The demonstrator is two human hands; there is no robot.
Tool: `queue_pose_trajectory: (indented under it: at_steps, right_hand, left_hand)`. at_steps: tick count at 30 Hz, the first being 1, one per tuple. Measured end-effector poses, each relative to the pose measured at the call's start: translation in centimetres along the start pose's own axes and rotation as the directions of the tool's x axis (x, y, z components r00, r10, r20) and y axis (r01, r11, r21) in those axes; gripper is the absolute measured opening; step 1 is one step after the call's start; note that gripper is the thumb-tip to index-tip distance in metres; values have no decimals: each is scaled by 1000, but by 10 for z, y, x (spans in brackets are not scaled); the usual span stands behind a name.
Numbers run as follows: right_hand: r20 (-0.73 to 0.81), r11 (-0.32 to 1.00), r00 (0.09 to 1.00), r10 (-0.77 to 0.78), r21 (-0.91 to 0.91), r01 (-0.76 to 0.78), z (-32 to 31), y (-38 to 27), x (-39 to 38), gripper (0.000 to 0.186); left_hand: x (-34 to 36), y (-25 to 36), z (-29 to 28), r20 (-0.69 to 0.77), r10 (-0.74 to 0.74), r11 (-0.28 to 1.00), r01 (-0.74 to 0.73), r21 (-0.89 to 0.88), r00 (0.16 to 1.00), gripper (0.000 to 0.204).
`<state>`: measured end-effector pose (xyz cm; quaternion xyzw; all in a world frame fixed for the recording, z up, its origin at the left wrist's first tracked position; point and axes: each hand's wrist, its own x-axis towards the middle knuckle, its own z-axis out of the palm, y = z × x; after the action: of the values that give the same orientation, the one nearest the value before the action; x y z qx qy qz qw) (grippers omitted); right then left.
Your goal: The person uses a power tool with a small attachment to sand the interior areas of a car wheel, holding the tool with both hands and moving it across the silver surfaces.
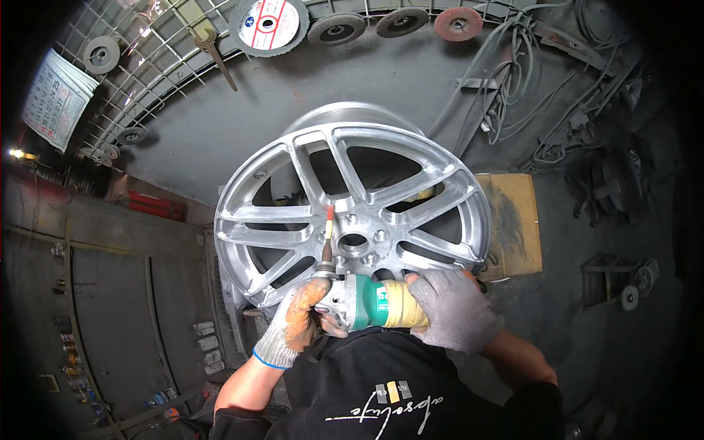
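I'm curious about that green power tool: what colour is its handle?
Yellow: the handle shows best in the head view, partly covered by the right hand.

Wall calendar [57, 99], brown cardboard [522, 220], grey cables [518, 31]

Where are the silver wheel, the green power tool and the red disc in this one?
silver wheel [367, 223]: head view, on the hub face, above the centre hole.
green power tool [362, 302]: head view, on its green housing.
red disc [458, 34]: head view, on the lower part of its face.
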<state>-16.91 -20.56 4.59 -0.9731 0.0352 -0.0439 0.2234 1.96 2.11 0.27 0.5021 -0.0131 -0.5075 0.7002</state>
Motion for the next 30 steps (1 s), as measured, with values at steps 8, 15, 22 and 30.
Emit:
queue_pose_trajectory:
  at_steps: [8,15,22,30]
  right_hand:
    - [47,998,997,59,-2,-59,3,4,-2,70]
    - [-55,1000,998,-14,18,15,-6,17,4,67]
    - [-112,997,992,-55,43,60,-5,25,12,68]
    - [-15,999,1000,-25,-22,25,-12,30,10,70]
  left_hand:
    - [1,7,15,-15,-17,998,18,62,1000,45]
    - [8,5,25,-39,-80,994,82,69,996,47]
    - [10,17,35,-34,-143,990,143,-21,989,41]
    - [17,12,34,40,-188,979,190,-72,981,31]
